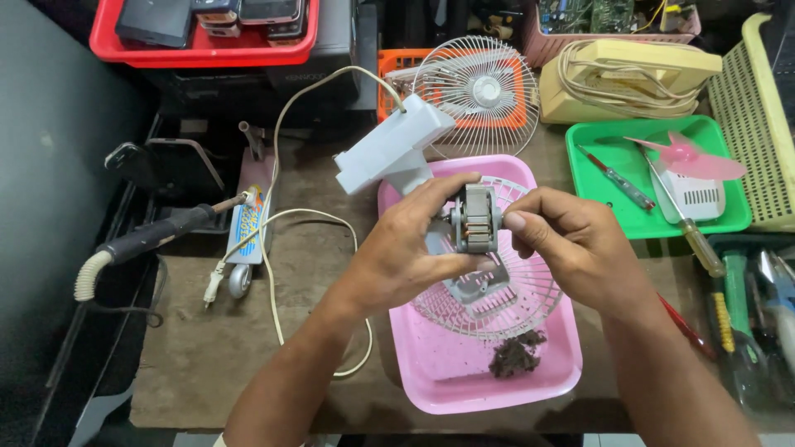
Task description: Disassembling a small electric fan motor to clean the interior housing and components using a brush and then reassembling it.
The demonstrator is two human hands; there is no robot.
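Both hands are gripping a small fan motor (475, 218) above the pink tray (439, 377): the left hand (406, 248) is clamping its left side, the right hand (571, 240) pinching its right. A white fan guard (530, 298) is lying in the tray beneath, dirt (515, 354) at its near edge.

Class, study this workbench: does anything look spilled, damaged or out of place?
Yes. A clump of dark, crumbly debris lies in the pink tray, below the wire fan guard: loose dirt among fan parts.

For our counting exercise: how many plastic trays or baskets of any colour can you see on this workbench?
6, though others may be hidden: red tray top left, orange basket, pink basket at the top, green tray, yellow basket at right, pink tray under the hands.
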